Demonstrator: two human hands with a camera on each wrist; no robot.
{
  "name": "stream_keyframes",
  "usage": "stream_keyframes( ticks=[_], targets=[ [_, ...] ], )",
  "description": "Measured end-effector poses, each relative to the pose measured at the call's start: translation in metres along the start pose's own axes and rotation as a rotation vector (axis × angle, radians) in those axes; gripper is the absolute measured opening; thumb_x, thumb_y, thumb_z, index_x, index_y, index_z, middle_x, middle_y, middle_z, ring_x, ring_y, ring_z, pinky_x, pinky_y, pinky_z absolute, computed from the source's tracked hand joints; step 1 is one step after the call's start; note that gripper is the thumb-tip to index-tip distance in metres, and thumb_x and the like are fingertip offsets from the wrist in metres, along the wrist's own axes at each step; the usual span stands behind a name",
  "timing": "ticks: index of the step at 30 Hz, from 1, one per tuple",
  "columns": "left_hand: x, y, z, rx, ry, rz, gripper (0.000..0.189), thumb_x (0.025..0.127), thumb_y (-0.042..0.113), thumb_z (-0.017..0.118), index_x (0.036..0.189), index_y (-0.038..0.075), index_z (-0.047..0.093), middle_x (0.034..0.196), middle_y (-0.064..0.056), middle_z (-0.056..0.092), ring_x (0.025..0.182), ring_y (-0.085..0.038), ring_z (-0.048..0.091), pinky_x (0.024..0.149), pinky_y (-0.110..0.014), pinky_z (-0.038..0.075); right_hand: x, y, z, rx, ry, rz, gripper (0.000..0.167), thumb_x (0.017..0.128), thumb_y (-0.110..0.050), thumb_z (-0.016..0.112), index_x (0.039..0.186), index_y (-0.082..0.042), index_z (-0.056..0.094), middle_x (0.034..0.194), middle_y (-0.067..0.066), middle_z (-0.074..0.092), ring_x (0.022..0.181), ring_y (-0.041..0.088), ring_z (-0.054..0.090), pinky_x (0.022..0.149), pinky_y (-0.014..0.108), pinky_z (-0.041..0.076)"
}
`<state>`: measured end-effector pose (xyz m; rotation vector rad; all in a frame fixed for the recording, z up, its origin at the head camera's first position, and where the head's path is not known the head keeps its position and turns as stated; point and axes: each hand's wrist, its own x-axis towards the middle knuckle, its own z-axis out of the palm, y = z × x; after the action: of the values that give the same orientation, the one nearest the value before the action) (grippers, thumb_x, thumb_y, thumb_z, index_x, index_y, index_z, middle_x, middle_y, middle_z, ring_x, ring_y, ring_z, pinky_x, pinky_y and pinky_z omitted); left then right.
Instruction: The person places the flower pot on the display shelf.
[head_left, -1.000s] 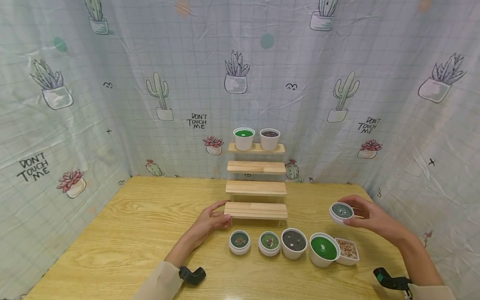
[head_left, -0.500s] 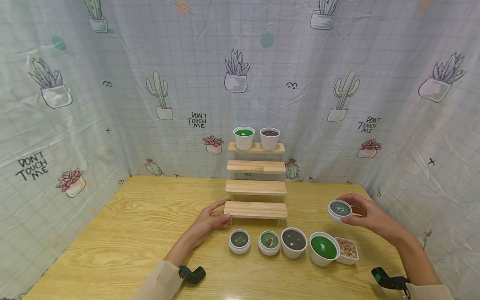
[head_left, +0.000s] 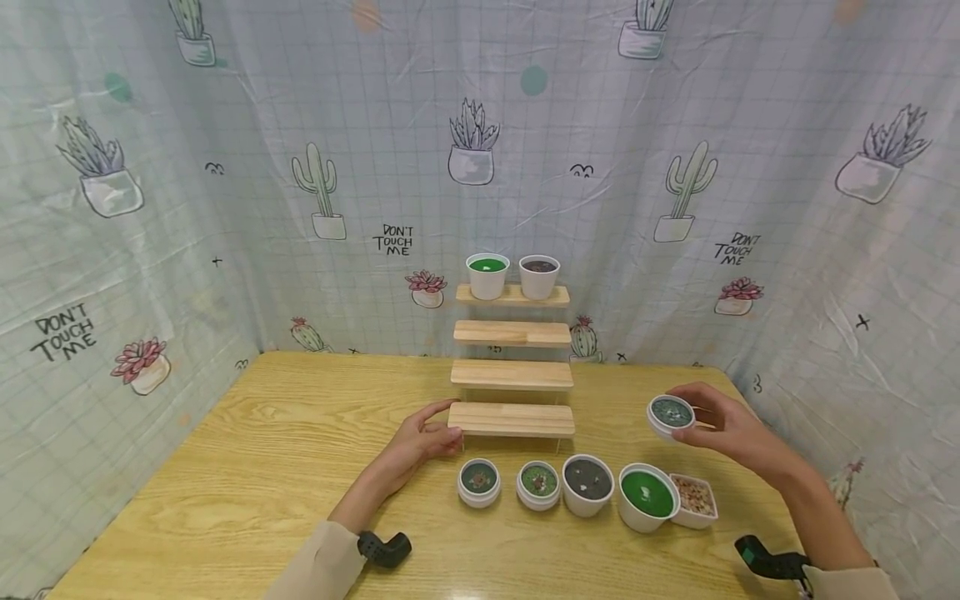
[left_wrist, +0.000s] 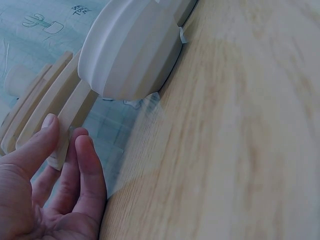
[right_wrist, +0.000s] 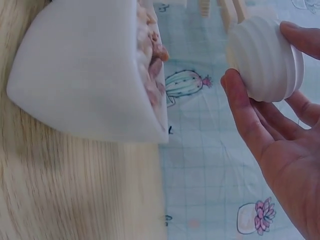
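My left hand grips the left end of the lowest board of a tiered wooden display stand, thumb and fingers on either side of the wood in the left wrist view. On the right, above the table, my right hand holds a small white ribbed pot with a dark green speckled top. Its underside faces the right wrist camera, between thumb and fingertips. On the top board stand a white pot with a green top and another with a brown top.
Along the stand's front are two low pots, a grey-topped pot and a green-topped pot. A square white dish of pebbles sits beside the last. Patterned curtain encloses the table's back and sides.
The right hand has shifted slightly left and away from me with the small pot. My left hand keeps its place on the lowest board.
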<state>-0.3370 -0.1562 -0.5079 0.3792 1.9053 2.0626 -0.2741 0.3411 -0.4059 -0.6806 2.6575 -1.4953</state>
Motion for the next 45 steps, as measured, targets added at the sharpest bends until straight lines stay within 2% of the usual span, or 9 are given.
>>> stream_keyframes(
  ticks=[10,19,26,36,39,45],
  targets=[
    [0.001,0.000,-0.002,0.008,0.003,-0.003,0.074,0.099,0.016,0.071,0.161,0.014,0.032,0.108,-0.012,0.076,0.096,-0.014,0.073,0.086,-0.029,0.061,0.006,-0.004,0.010,0.004,0.006,-0.003,0.051,0.099,-0.008,0.068,0.144,0.000,0.045,0.124,-0.007,0.061,0.108,-0.001,0.064,0.082,0.026,0.060],
    [0.003,-0.003,0.001,-0.002,0.003,-0.008,0.075,0.098,0.016,0.072,0.161,0.014,0.032,0.112,-0.014,0.075,0.097,-0.014,0.073,0.087,-0.029,0.061,0.008,-0.005,0.012,-0.015,0.024,-0.035,0.050,0.098,-0.007,0.069,0.143,-0.001,0.047,0.122,-0.007,0.062,0.106,0.003,0.066,0.081,0.026,0.060],
    [0.001,-0.003,0.000,0.007,0.004,-0.003,0.075,0.099,0.016,0.071,0.162,0.014,0.030,0.112,-0.016,0.075,0.097,-0.015,0.072,0.087,-0.029,0.060,0.017,-0.010,0.015,-0.012,0.031,-0.016,0.052,0.097,-0.011,0.072,0.142,-0.001,0.048,0.123,-0.003,0.061,0.107,0.001,0.065,0.083,0.025,0.060],
    [0.001,0.001,0.003,0.010,0.018,-0.009,0.077,0.097,0.016,0.073,0.161,0.011,0.030,0.111,-0.016,0.076,0.096,-0.014,0.073,0.086,-0.029,0.061,0.030,-0.025,0.017,-0.013,0.032,-0.012,0.058,0.099,-0.015,0.071,0.148,-0.001,0.043,0.134,0.020,0.058,0.109,-0.002,0.063,0.085,0.025,0.059],
    [0.002,0.000,0.003,0.009,0.013,-0.011,0.077,0.097,0.016,0.073,0.161,0.012,0.031,0.112,-0.016,0.076,0.097,-0.014,0.073,0.087,-0.029,0.061,0.037,-0.027,0.018,-0.023,0.037,-0.016,0.058,0.099,-0.016,0.070,0.150,-0.004,0.046,0.135,0.019,0.059,0.108,-0.001,0.064,0.085,0.027,0.060],
    [0.002,-0.003,0.000,0.018,0.012,-0.005,0.076,0.098,0.016,0.072,0.161,0.012,0.030,0.113,-0.017,0.075,0.096,-0.014,0.073,0.087,-0.029,0.061,0.051,-0.033,0.023,-0.025,0.019,-0.065,0.057,0.097,-0.014,0.073,0.148,-0.003,0.048,0.134,0.021,0.061,0.107,0.003,0.066,0.085,0.026,0.060]
  ],
)
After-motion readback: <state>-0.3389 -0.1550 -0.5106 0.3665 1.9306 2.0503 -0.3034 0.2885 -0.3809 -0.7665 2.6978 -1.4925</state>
